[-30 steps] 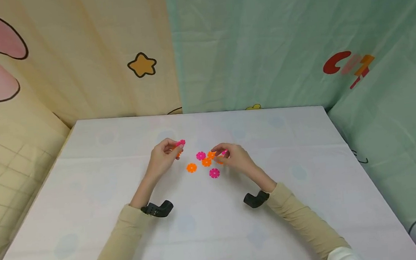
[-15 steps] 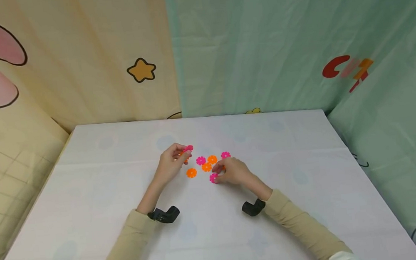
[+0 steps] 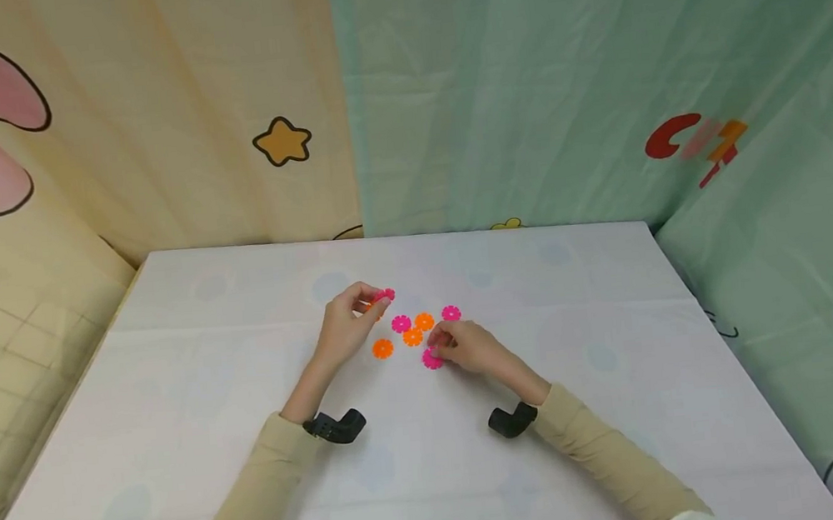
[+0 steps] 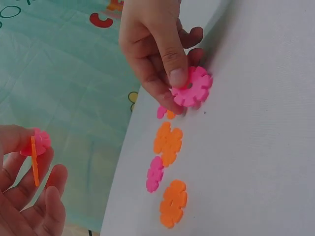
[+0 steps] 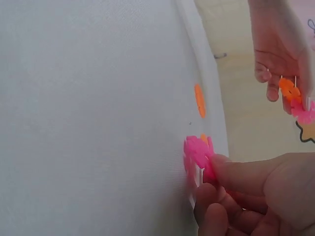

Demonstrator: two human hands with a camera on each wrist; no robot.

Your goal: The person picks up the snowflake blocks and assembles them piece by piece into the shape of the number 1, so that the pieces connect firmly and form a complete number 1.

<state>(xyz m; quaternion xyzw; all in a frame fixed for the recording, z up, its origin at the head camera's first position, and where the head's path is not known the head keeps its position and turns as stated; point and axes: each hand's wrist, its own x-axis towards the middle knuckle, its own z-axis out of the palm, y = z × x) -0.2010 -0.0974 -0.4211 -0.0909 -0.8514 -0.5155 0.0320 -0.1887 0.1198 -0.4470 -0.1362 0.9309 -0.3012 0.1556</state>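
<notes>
My left hand [image 3: 345, 327] pinches a pink notched plastic disc [image 4: 43, 140] and an orange notched disc [image 5: 289, 89], joined at an angle, raised above the table. To the right and nearer, the right hand [image 3: 473, 346] holds a pink snowflake disc [image 4: 194, 88] between thumb and fingers, close over the tabletop. Its edge shows past the thumb [image 5: 236, 174] in the right wrist view. Between the hands, a pink disc [image 3: 401, 324] and orange discs [image 3: 424, 321] lie flat in a loose group. Another pink disc [image 3: 451, 313] lies just beyond the right hand.
A single orange disc [image 3: 383, 348] lies nearest the left forearm. The white-covered table [image 3: 422, 477] runs back to printed curtains [image 3: 492, 102] at its far edge. Each wrist wears a black camera mount [image 3: 337, 427].
The right hand has come nearer from above the orange discs and now pinches the near pink disc, which has shifted slightly right. My left hand has moved rightward with its joined discs.
</notes>
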